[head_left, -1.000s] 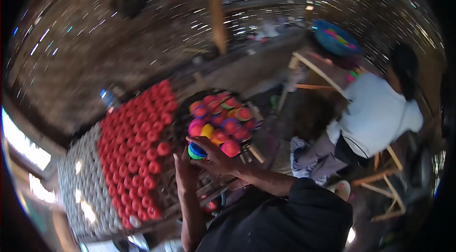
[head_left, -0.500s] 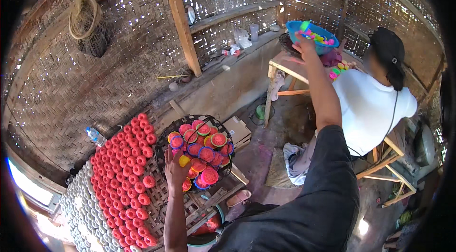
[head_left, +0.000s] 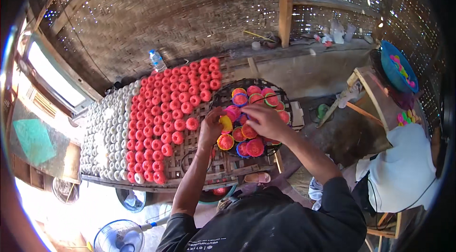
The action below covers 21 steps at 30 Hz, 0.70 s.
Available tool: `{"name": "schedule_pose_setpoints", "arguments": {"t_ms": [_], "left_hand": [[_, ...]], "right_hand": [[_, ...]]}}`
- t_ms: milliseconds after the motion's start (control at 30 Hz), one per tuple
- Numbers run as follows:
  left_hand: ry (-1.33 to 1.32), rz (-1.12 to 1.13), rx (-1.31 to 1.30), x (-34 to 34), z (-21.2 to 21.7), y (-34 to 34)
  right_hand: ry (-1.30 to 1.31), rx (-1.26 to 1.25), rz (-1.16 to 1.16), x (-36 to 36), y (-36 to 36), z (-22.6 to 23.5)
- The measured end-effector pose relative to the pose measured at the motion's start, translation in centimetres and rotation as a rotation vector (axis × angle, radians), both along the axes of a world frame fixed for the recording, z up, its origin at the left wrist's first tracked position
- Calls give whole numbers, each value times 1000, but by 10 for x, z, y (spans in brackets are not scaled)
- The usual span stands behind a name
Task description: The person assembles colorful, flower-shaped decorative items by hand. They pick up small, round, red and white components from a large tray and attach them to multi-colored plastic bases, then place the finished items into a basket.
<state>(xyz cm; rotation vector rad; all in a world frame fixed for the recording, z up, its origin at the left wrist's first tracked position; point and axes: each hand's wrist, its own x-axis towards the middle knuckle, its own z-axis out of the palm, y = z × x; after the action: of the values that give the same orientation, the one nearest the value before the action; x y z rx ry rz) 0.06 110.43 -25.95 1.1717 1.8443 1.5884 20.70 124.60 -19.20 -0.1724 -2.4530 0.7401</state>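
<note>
My left hand [head_left: 210,129] is closed round a small yellow cup-shaped mould [head_left: 226,124] at the left side of a round dark woven basket [head_left: 290,118]. My right hand [head_left: 266,121] comes over the basket from the right, fingers bent toward the left hand; whatever its fingertips hold is hidden. Under and around both hands lie several small colourful cups filled with red-pink stuff [head_left: 254,147], with pink, blue, yellow and orange rims. The basket rests on a slatted bamboo rack [head_left: 209,159].
Rows of red ring-shaped pieces [head_left: 164,119] and white ring-shaped pieces [head_left: 107,133] cover the rack's left part. A water bottle [head_left: 157,61] stands behind them. At right, a person in white [head_left: 403,169] sits by a table with a blue basin [head_left: 398,66]. A fan [head_left: 121,237] stands lower left.
My right hand has come back from the blue basin, where a green piece showed at its fingers, to above the basket. My left hand remains at the basket with the yellow mould. The view has swung left.
</note>
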Motion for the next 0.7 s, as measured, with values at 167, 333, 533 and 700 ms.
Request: {"name": "schedule_pose_setpoints", "arguments": {"t_ms": [167, 333, 533, 700], "left_hand": [[-55, -11, 54, -11, 8, -10], [-370, 107, 169, -33, 1, -53], [-441, 283, 197, -32, 31, -108], [-602, 353, 327, -40, 15, -133]], "right_hand": [[-248, 387, 114, -77, 8, -30], [-333, 506, 169, -110, 8, -46], [-317, 465, 160, -141, -28, -27], [-265, 190, 150, -165, -42, 0]]}}
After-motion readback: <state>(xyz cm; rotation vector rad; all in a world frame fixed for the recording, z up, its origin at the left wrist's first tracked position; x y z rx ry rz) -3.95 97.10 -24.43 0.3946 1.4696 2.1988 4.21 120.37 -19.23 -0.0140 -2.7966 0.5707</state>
